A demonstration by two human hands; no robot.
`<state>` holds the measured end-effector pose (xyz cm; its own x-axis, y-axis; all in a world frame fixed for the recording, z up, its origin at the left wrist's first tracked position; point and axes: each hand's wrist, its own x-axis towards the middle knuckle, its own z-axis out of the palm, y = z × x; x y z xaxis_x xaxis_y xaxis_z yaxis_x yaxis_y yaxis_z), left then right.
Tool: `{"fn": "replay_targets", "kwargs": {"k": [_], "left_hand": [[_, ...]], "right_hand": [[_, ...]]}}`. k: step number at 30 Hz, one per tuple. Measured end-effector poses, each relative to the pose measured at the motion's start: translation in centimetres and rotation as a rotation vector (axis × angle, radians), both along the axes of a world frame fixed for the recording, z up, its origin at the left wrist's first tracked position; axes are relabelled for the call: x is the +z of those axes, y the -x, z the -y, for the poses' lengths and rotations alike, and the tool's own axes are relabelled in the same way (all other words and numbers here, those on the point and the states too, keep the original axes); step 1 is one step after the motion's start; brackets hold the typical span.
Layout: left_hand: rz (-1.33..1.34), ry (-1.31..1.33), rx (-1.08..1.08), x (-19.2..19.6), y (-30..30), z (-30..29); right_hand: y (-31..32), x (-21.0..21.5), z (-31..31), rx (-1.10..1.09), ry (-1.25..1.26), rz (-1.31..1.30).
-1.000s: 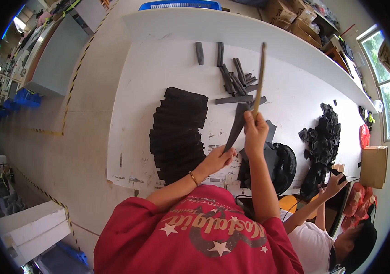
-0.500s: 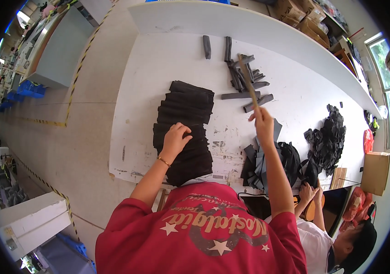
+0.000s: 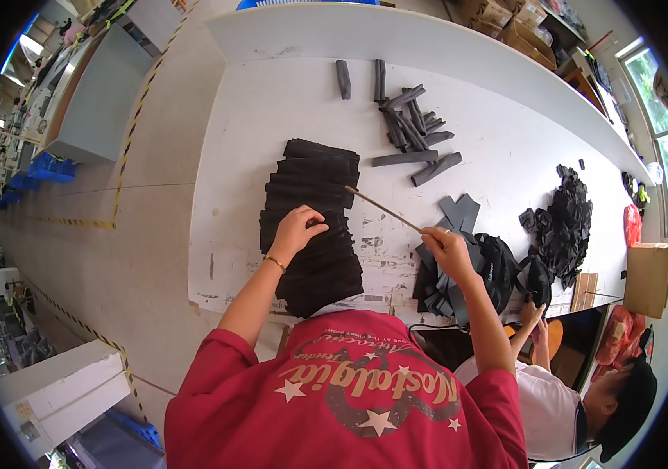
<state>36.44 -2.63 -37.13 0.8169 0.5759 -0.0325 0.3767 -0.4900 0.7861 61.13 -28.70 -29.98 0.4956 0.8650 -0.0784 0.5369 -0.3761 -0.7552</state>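
Note:
My left hand [image 3: 300, 229] rests at the middle of a long row of overlapping black fabric pieces [image 3: 314, 172]. Its fingers are curled toward the thumb against the fabric; whatever lies between the tips is hidden. My right hand [image 3: 448, 252] grips one end of a thin brown stick [image 3: 387, 210]. The stick slants up and left, its far tip at the right edge of the fabric row. Just below my right hand lies a heap of dark grey and black strips [image 3: 447, 285].
Several dark grey rolled pieces [image 3: 408, 129] lie at the back of the white table [image 3: 271, 94], before a raised board [image 3: 302, 31]. A pile of black scraps [image 3: 564, 227] is at the right. Beside me, a co-worker's hands [image 3: 533, 320] hold black material at the table edge.
My right hand has come down slightly, and the stick has swung from pointing up over the rolled pieces to pointing left at the fabric row. My left hand has barely moved.

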Motion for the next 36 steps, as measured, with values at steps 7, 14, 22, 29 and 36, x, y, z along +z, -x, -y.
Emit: {"fn": "replay_targets", "kwargs": {"k": [7,14,22,29,36], "left_hand": [[-0.006,-0.197,-0.073,-0.8,0.5,-0.2],[0.026,0.203,0.039,2.0,0.8,-1.5],[0.045,0.226,0.000,4.7,0.2,-1.2],[0.291,-0.237,-0.363,9.4,-5.3,3.3],[0.999,1.481,0.345,5.0,-1.5,4.3]], "right_hand": [[0.4,0.3,0.2,0.103,0.018,0.127],[0.0,0.5,0.9,0.211,0.017,0.255],[0.4,1.5,-0.4,0.254,-0.024,0.305],[5.9,-1.5,-5.4,0.230,-0.122,-0.150],[10.2,-1.7,-5.3,0.125,-0.111,-0.696]]}}
